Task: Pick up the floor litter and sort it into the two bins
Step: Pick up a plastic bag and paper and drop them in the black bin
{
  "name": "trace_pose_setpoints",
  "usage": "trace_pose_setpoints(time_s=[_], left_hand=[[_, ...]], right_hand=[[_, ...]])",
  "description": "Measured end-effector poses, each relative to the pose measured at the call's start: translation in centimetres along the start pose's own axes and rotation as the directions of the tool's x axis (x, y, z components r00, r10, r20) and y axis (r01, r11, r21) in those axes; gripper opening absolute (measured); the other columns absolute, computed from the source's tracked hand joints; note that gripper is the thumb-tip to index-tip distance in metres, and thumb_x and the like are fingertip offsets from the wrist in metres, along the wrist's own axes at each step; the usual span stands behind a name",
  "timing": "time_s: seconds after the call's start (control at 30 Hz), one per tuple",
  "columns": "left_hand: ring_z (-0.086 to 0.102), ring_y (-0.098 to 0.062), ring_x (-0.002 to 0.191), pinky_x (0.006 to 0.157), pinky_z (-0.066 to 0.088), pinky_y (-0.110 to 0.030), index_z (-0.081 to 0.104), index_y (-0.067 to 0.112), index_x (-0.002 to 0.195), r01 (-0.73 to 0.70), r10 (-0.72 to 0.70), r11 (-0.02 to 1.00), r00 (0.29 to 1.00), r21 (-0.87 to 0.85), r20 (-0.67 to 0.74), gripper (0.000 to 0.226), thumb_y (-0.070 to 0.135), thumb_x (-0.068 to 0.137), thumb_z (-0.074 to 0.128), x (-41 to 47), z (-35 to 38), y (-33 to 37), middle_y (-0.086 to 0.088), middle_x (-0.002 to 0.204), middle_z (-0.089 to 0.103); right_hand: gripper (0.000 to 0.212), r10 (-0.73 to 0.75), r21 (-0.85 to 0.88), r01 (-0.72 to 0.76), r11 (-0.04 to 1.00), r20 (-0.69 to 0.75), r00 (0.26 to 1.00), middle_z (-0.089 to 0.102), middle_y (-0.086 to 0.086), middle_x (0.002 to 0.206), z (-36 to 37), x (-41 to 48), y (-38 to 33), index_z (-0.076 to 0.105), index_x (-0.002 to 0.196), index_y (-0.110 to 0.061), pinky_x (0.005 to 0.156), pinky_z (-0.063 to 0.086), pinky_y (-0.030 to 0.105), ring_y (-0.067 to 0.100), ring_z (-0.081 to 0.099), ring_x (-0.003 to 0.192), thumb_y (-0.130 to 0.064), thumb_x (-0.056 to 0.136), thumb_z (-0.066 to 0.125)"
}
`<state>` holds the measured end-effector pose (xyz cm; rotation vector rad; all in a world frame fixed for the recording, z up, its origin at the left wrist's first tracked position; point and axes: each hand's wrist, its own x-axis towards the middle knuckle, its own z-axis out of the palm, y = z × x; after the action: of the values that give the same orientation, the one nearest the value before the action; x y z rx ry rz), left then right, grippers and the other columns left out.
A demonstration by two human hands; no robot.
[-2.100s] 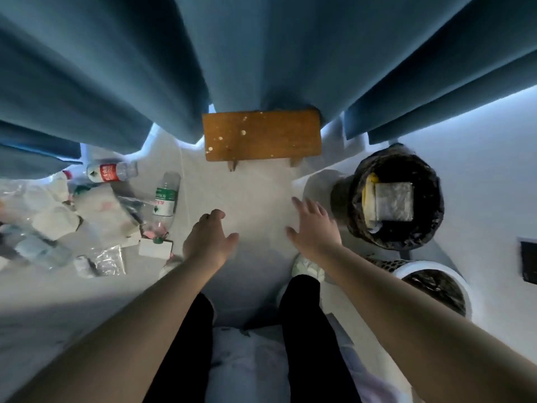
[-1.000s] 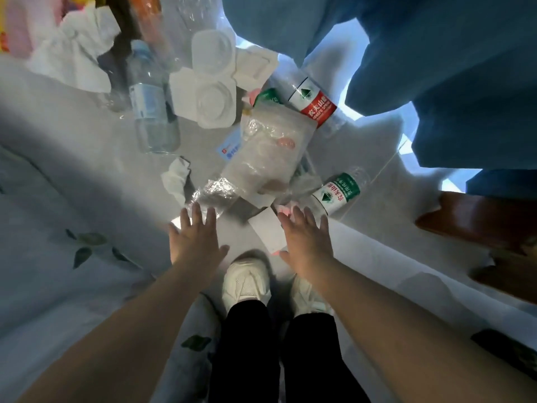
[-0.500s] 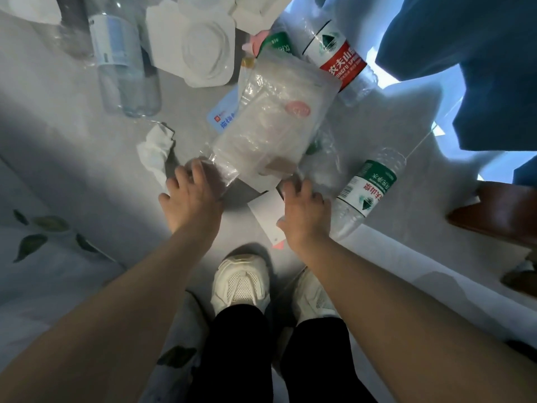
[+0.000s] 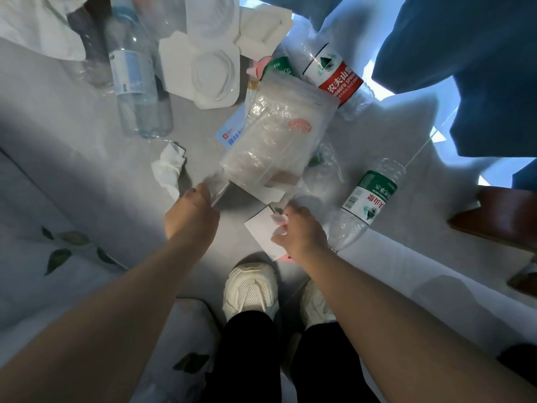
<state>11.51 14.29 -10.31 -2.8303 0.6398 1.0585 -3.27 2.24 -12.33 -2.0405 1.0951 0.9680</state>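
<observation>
You are looking straight down at your two bare arms reaching toward litter spread on a pale grey floor (image 4: 87, 158). Your left hand (image 4: 190, 215) is curled closed, fingers pinched on the near corner of a clear plastic bag (image 4: 276, 141) that lies slanting away from you. Your right hand (image 4: 302, 228) is also closed, its fingers bunched around a bit of thin crumpled clear plastic (image 4: 312, 199), above a white card (image 4: 263, 232) lying flat on the floor. Just to the right of that hand lies a clear bottle with a green label (image 4: 367, 202). Beyond the bag lies a bottle with a red label (image 4: 337, 77); to the far left, a bottle with a pale blue label (image 4: 135, 80), and beside it a white moulded tray (image 4: 209, 74). A crumpled tissue (image 4: 170, 167) sits just left of your left hand. Your white shoes (image 4: 251, 289) stand below your hands. No bins are in view.
</observation>
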Motion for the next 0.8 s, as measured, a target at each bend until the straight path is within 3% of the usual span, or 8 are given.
trace_pose_setpoints(time_s=[0.07, 0.17, 0.23, 0.3, 0.43, 0.6, 0.7, 0.8], left_hand=[[0.048, -0.029, 0.075, 0.063, 0.036, -0.033, 0.051, 0.008, 0.105, -0.003, 0.003, 1.000, 1.000, 0.010, 0.016, 0.021, 0.010, 0.084, 0.050, -0.4, -0.1, -0.3, -0.013, 0.095, 0.059], [0.045, -0.027, 0.072, 0.062, 0.035, -0.032, 0.051, 0.009, 0.101, -0.021, 0.021, 1.000, 0.999, 0.021, 0.029, 0.016, 0.013, 0.086, 0.050, -1.0, 0.3, -0.7, -0.009, 0.090, 0.056], [0.045, -0.026, 0.070, 0.061, 0.035, -0.032, 0.051, 0.010, 0.097, -0.043, 0.043, 0.999, 0.999, 0.008, 0.023, 0.012, 0.015, 0.086, 0.050, -1.3, 0.9, -1.0, -0.006, 0.086, 0.053], [0.047, -0.026, 0.070, 0.060, 0.037, -0.032, 0.052, 0.011, 0.096, -0.064, 0.064, 0.998, 0.998, -0.007, 0.007, 0.011, 0.015, 0.086, 0.050, -1.5, 1.3, -1.5, -0.005, 0.084, 0.052], [0.050, -0.029, 0.072, 0.060, 0.040, -0.033, 0.052, 0.011, 0.095, -0.062, 0.062, 0.998, 0.998, -0.023, 0.001, 0.011, 0.014, 0.085, 0.050, -2.2, 0.6, -1.9, -0.008, 0.088, 0.056], [0.049, -0.027, 0.077, 0.062, 0.039, -0.033, 0.051, 0.013, 0.096, -0.047, 0.049, 0.998, 0.998, -0.034, 0.045, 0.013, 0.013, 0.084, 0.048, -5.4, -4.7, -1.1, -0.005, 0.094, 0.056], [0.048, -0.026, 0.080, 0.061, 0.036, -0.032, 0.051, 0.014, 0.098, -0.071, 0.074, 0.996, 0.994, -0.047, 0.074, 0.014, 0.014, 0.085, 0.049, -8.6, -9.7, 0.4, -0.006, 0.099, 0.056], [0.054, -0.028, 0.086, 0.063, 0.036, -0.032, 0.053, 0.014, 0.102, -0.133, 0.136, 0.989, 0.989, -0.065, 0.056, 0.017, 0.015, 0.086, 0.049, -12.3, -15.6, 3.0, -0.005, 0.102, 0.057]], right_hand=[[0.070, 0.048, -0.111, -0.051, 0.993, -0.034, 0.998, 0.045, 0.007, 0.126, 0.6, -0.1, -0.7, 0.035, 0.137, -0.013, 0.072, 0.044, 0.031, 0.025, 0.055, 0.111, -0.036, 0.081, 0.070], [0.082, 0.066, -0.261, -0.107, 0.959, -0.162, 0.985, 0.041, 0.009, 0.132, 2.5, 0.1, -1.6, 0.024, 0.144, -0.008, 0.077, 0.046, 0.033, 0.022, 0.051, 0.111, -0.035, 0.081, 0.069], [0.080, 0.072, -0.275, -0.134, 0.952, -0.224, 0.972, 0.043, 0.008, 0.131, 4.0, 0.3, -1.6, 0.030, 0.140, -0.006, 0.081, 0.047, 0.033, 0.021, 0.053, 0.110, -0.038, 0.079, 0.072], [0.063, 0.053, -0.252, -0.119, 0.960, -0.253, 0.966, 0.049, 0.006, 0.127, 4.8, 0.3, -1.5, 0.040, 0.133, -0.008, 0.082, 0.047, 0.031, 0.020, 0.056, 0.109, -0.037, 0.084, 0.069], [0.030, 0.049, 0.028, -0.045, 0.999, -0.165, 0.985, 0.061, 0.003, 0.115, 3.8, -0.6, -0.9, 0.057, 0.113, -0.013, 0.081, 0.051, 0.033, 0.022, 0.060, 0.107, -0.030, 0.089, 0.066], [0.031, 0.112, 0.400, -0.057, 0.915, -0.116, 0.987, 0.068, 0.012, 0.112, -2.4, -5.5, -1.1, 0.064, 0.117, -0.009, 0.084, 0.050, 0.035, 0.030, 0.063, 0.104, -0.021, 0.089, 0.066], [0.026, 0.114, 0.500, -0.045, 0.865, -0.108, 0.988, 0.070, 0.012, 0.096, -7.7, -10.2, -1.1, 0.067, 0.106, -0.005, 0.069, 0.044, 0.027, 0.024, 0.062, 0.083, -0.020, 0.085, 0.068], [0.020, 0.175, 0.585, -0.064, 0.808, -0.136, 0.975, 0.067, 0.012, 0.077, -13.3, -15.6, -0.6, 0.066, 0.092, -0.002, 0.062, 0.042, 0.029, 0.027, 0.060, 0.071, -0.019, 0.081, 0.069]])
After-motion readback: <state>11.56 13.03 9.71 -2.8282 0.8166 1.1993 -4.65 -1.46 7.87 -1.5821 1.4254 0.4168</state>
